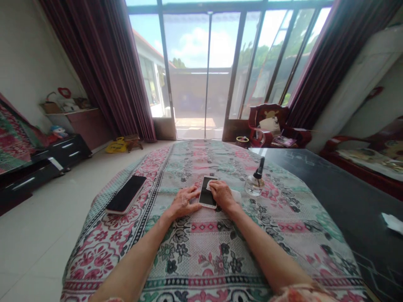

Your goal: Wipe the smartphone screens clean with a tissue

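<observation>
A white-framed smartphone with a dark screen lies face up on the patterned cloth. My left hand rests beside it, fingers spread, with the fingertips and thumb at the phone's left edge. Over the phone's upper right is my right hand, its fingers pressed together on a small white wipe against the screen. Another white piece, perhaps a folded tissue, lies partly hidden beside the right hand. To the right stands a clear glass bottle with a black-handled dropper or brush upright in it.
A larger black-screened device lies at the cloth's left. The floral cloth covers the table. At right is a dark tabletop with a white paper. Beyond are a carved wooden chair, a yellow bag and glass doors.
</observation>
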Tool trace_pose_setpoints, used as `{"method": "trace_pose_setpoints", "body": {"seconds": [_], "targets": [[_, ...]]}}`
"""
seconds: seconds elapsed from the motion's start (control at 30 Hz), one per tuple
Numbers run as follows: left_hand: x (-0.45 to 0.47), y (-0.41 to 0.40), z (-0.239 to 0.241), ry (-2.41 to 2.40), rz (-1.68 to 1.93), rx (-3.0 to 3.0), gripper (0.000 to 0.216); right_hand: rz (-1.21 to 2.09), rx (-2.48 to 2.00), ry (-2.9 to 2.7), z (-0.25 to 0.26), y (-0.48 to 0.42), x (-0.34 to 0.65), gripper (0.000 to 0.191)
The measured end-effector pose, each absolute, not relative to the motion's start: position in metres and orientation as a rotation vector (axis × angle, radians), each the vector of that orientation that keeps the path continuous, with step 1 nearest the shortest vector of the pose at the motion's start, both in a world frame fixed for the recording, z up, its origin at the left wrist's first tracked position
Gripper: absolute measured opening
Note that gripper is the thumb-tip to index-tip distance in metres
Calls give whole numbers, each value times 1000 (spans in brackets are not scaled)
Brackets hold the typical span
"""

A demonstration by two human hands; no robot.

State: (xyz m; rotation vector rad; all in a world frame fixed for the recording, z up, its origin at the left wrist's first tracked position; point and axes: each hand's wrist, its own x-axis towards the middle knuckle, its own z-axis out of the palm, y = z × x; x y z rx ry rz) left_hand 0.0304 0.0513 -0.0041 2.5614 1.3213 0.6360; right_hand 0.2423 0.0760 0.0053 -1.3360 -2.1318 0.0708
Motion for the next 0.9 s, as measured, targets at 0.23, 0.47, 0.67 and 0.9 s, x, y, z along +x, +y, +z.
{"method": "trace_pose_setpoints", "body": {"seconds": [0.23,0.47,0.67,0.9], "targets": [[30,51,-5,1301,688,2565,50,52,-1410,-2085,1,119,249,24],[31,50,-4,1312,684,2557,52,54,-1324,-2113,1,105,250,24],[31,48,-3,1337,650,2548,52,113,-1087,-2239,4,55,250,23],[32,46,0,1349,668,2517,52,168,-1034,-2214,3,29,257,24]]}}
